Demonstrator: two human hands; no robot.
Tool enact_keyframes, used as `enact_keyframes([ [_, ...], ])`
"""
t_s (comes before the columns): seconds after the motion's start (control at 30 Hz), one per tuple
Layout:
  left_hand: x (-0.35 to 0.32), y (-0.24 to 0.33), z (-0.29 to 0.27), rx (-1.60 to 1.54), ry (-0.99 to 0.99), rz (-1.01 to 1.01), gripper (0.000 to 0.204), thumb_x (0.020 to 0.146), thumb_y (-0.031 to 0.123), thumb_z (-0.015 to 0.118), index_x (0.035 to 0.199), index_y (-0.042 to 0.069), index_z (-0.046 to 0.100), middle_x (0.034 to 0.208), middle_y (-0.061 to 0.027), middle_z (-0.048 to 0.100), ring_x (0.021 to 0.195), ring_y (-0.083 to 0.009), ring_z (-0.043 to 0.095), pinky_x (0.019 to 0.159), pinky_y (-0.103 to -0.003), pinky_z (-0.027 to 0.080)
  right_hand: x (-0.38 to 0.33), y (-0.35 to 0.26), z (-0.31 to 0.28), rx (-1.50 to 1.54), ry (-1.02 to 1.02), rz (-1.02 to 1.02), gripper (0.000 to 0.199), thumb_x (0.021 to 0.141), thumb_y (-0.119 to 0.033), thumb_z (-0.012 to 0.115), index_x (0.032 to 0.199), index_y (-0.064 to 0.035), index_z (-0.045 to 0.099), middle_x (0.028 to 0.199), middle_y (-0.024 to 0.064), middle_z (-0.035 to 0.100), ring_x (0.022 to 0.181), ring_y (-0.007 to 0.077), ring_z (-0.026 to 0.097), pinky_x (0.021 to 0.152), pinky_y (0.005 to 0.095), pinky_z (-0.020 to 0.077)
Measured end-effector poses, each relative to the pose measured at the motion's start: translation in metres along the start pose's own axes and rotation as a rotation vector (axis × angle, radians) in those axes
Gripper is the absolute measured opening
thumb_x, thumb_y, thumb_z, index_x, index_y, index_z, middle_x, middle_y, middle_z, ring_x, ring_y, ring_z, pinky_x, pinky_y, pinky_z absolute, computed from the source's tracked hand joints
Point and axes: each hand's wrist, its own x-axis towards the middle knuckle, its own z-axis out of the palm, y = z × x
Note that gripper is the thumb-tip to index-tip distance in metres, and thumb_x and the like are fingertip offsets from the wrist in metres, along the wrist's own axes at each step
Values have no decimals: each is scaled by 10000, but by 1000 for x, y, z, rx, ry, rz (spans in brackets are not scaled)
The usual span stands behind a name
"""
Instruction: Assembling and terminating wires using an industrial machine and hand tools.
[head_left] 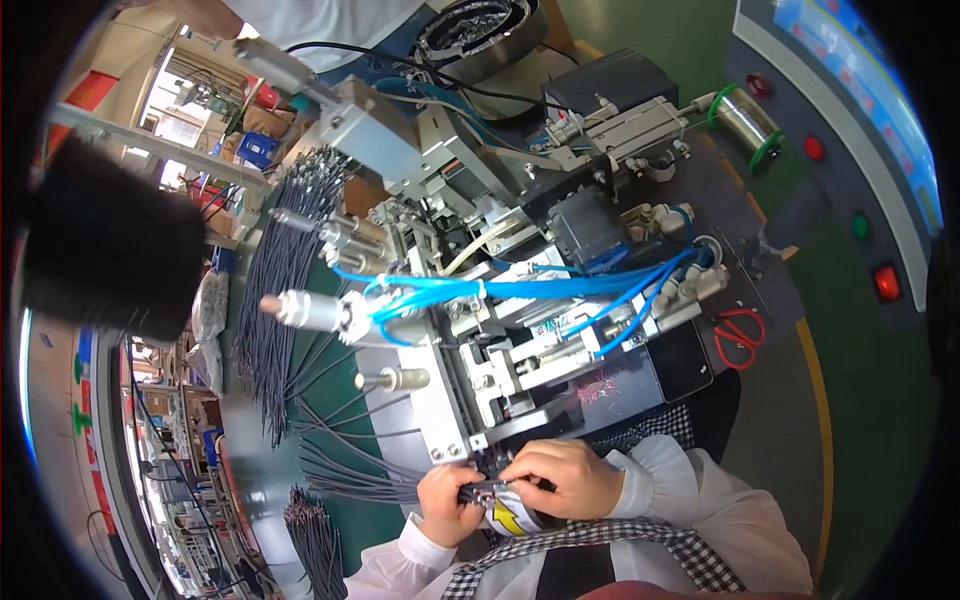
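My left hand (450,503) is closed round a bunch of thin black cables (375,487), their ends poking out towards my right. Beside it, my right hand (568,478) is bent into a pinch at those cable ends; the fingers partly hide the tip they grip. Just below both hands is a white round part with a yellow arrow (508,515). Directly beyond them stands a metal bench machine (440,400) with cylinders and blue air tubes (520,290).
More black cables (275,300) lie piled on the green table at left, with another bundle (315,540) nearer me. Red-handled scissors (740,338), a wire spool (747,128) and a panel with buttons and screen (860,130) are at right. A round metal bowl (480,50) stands behind.
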Motion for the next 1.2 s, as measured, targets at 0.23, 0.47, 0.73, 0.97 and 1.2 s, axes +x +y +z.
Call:
enact_keyframes([
  [0.23,1,7,2,12,75,20,218,657,32,706,843,50,595,755,-125,622,667,-313,600,616,-363,469,-20,-23,9,-93,57,101,245,789,6,630,1032,-2,654,884,103,628,686,157,615,599,270,489],
  [0.47,-8,3,4,-6,174,91,197,712,13,702,880,31,600,783,-143,632,679,-299,623,633,-342,494,-48,-44,31,-176,221,183,294,802,7,622,1095,-11,632,917,86,620,698,126,586,611,248,476],
  [0.73,0,-34,-39,-226,540,143,152,819,16,681,899,6,552,778,-118,552,675,-133,521,619,-258,435,-109,-51,54,-252,-338,274,208,825,-15,628,1034,-9,637,860,87,629,700,152,593,620,258,477],
  [0.97,-2,-44,-38,-137,569,119,135,898,116,642,882,18,552,657,-101,545,550,-211,480,540,-327,391,-136,-40,87,-374,-556,300,188,831,-56,643,1014,-12,644,861,99,642,712,199,620,633,297,496],
  [1.2,-5,-35,-35,-162,621,246,122,878,107,650,882,35,552,642,-168,521,547,-299,540,527,-360,414,-135,-40,103,-411,-597,270,187,835,-57,636,1016,-13,646,864,99,641,730,214,625,665,301,500],
])
